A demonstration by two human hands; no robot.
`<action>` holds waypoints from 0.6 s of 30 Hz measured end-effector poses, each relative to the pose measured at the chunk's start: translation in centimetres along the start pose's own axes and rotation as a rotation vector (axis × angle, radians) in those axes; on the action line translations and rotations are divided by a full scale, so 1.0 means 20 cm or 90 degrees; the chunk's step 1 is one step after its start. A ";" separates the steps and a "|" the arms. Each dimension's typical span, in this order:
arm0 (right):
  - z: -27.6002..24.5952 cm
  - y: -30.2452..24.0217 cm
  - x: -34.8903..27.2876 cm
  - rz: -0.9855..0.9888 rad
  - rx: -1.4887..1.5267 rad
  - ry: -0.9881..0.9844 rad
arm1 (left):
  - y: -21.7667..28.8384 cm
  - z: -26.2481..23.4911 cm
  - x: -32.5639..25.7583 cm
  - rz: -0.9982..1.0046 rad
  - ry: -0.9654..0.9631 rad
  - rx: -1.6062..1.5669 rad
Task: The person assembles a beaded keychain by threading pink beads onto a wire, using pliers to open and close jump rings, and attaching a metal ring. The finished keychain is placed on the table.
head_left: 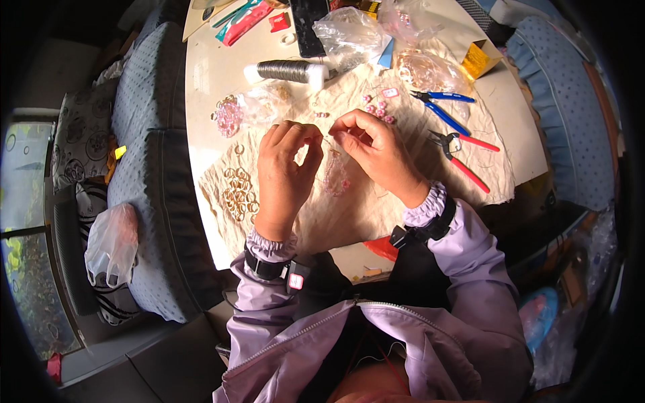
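Note:
Over the beige cloth, my left hand and my right hand face each other, fingertips pinched close together. Whatever they pinch is too small and fine to make out. Just below the fingertips is a strand of pink beads; whether it hangs from my fingers or lies on the cloth, I cannot tell. Several gold-coloured rings lie left of my left hand. Pink-and-white beads sit beyond my right hand. Blue-handled pliers and red-handled pliers rest to its right.
Farther back on the table are a spool of dark wire, a cluster of pink beads, a clear plastic bag and a bag of gold-coloured pieces. Padded blue seats flank the table; a white plastic bag lies on the left one.

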State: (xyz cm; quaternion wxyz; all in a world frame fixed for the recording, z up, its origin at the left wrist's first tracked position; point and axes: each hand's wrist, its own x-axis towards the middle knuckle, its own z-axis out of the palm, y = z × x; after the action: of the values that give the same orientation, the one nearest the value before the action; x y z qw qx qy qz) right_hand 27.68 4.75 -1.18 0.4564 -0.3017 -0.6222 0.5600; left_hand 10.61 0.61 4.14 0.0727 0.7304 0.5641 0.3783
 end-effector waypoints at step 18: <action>-0.04 0.02 0.02 0.067 0.125 -0.050 | 0.01 0.07 -0.06 -0.248 -0.031 -0.302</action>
State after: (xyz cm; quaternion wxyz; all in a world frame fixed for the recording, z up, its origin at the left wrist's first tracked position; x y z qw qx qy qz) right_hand 28.18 5.48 -1.42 0.4288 -0.2656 -0.5651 0.6529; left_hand 11.53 -0.01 2.73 0.3258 0.5799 0.5873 0.4612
